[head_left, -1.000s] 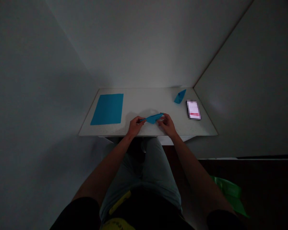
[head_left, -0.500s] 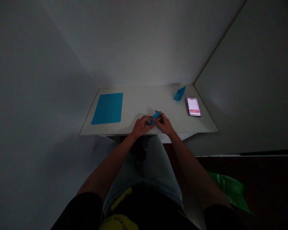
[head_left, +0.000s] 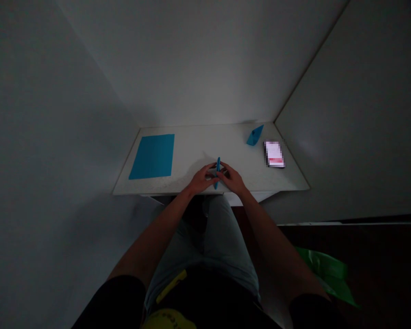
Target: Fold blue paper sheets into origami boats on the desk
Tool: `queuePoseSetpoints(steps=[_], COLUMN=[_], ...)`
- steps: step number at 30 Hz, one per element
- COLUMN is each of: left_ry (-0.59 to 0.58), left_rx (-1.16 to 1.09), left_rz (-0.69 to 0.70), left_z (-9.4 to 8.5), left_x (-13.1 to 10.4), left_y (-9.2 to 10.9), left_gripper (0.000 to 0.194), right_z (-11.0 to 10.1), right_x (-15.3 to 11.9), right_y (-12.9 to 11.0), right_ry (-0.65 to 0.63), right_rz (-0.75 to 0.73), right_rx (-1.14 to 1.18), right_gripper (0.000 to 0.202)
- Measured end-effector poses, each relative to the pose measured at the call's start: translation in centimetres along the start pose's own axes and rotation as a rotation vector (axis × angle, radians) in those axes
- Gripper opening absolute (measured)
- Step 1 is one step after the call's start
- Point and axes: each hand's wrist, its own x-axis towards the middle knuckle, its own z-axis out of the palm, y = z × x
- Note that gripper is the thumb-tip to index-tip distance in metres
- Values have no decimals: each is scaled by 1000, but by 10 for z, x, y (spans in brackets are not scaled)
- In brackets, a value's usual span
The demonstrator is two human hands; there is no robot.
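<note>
A small folded piece of blue paper stands edge-on between my hands, near the front edge of the white table. My left hand grips it from the left, with thumb and fingers closed on it. From the right, my right hand pinches the same piece. To the left lies a flat blue sheet. A folded blue paper boat rests at the back right of the table.
A phone with a lit, pixelated screen lies at the table's right. Walls rise behind and on both sides. Below right, a green plastic bag is on the dark floor.
The folded blue paper has turned from a slant to nearly upright, edge-on to me. Both hands have shifted slightly with it and still hold it.
</note>
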Motion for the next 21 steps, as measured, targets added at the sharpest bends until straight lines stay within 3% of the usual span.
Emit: queuePoseSetpoints(steps=[6, 13, 17, 21], left_ry=[-15, 124, 165, 145], left_rx=[-45, 27, -4, -133], left_rz=[8, -30, -3, -99], left_z=[-4, -1, -6, -15], left_x=[4, 11, 11, 10], left_y=[-6, -17, -11, 0], left_gripper=[76, 62, 45, 37], right_z=[-5, -7, -7, -6], right_x=[1, -4, -3, 1], right_y=[0, -5, -3, 2], right_ry=[3, -2, 40, 89], right_rz=[-6, -40, -55, 21], right_rx=[-15, -115, -11, 148], right_gripper=[65, 58, 44, 36])
